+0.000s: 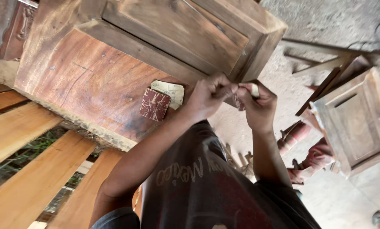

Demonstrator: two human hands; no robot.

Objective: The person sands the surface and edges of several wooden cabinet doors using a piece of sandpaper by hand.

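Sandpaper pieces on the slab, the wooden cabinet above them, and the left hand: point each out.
Red sandpaper square [154, 104], head view: middle of its red face.
Wooden cabinet [177, 32], head view: centre of its recessed panel.
Left hand [207, 96], head view: back of the hand.

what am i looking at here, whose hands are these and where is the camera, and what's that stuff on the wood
There is one picture, taken by a camera worn on a person's head and looking down, so the arms and dark shirt at the bottom are the wearer's own. No machine is involved. The left hand and right hand meet at the corner of a wooden cabinet piece and pinch a small piece of sandpaper between them. The cabinet rests on a thick reddish slab. On the slab lie two more sandpaper pieces, one red side up, one pale backing up. Another wooden cabinet stands on the floor to the right.
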